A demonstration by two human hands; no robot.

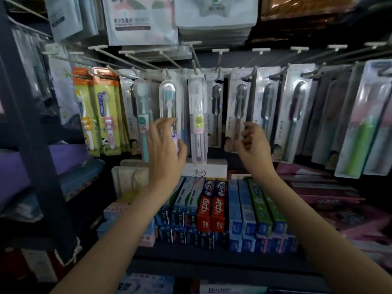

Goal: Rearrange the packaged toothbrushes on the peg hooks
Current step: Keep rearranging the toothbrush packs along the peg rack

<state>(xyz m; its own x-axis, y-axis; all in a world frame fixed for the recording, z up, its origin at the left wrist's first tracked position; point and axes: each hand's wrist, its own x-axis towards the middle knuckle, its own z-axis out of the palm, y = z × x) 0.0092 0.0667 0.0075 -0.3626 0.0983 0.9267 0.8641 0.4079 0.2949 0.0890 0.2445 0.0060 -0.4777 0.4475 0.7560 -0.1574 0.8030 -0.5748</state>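
Both hands were raised at the centre of the frame before a row of packaged toothbrushes hanging from peg hooks [148, 60] that ran across the upper half. The left hand [164, 145] had its fingers spread and lightly bent, its fingertips touching or just in front of a clear tube-shaped toothbrush case [169, 105] (which of the two could not be told). The right hand [253, 145] had its fingers curled around the lower end of a dark, narrow toothbrush pack [250, 98] seen edge-on, hanging right of centre. Between the hands hung a second clear case [197, 115] with a yellow round sticker. At left hung two children's toothbrush cards [101, 111] in orange and green. To the right, at least four grey-backed blister packs [294, 115] of dark-headed brushes hung side by side. Below, in the lower middle, toothpaste boxes [212, 206] lay in rows, two of them red.
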